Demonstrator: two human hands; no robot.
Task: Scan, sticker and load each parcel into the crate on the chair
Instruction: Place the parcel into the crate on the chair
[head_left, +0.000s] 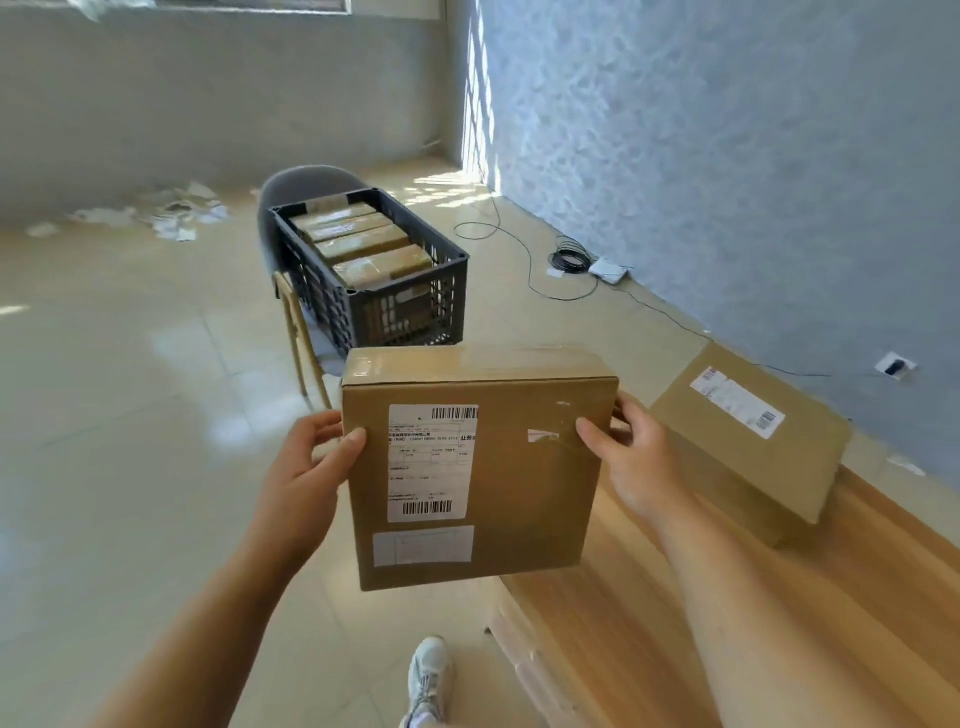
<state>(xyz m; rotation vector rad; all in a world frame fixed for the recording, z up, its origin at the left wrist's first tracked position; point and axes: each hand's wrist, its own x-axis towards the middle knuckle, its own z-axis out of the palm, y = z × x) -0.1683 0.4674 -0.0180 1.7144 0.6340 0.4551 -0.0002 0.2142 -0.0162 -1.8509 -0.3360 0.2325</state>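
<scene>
I hold a flat brown cardboard parcel (524, 478) upright in front of me, between the table and the chair. It carries a white shipping label with barcodes and a smaller pale sticker below. My left hand (306, 467) grips its left edge, thumb on the front face. My right hand (628, 457) grips the right edge the same way. Ahead, a dark plastic crate (410, 312) sits on a grey chair (306, 182) and holds several taped brown parcels standing on edge.
A second labelled cardboard box (748, 441) lies on the wooden table (649, 613) at my right, near the blue wall. Black cables and a white device (610, 270) lie on the floor by the wall. Scraps of paper (171, 213) litter the far floor. My white shoe (428, 675) shows below.
</scene>
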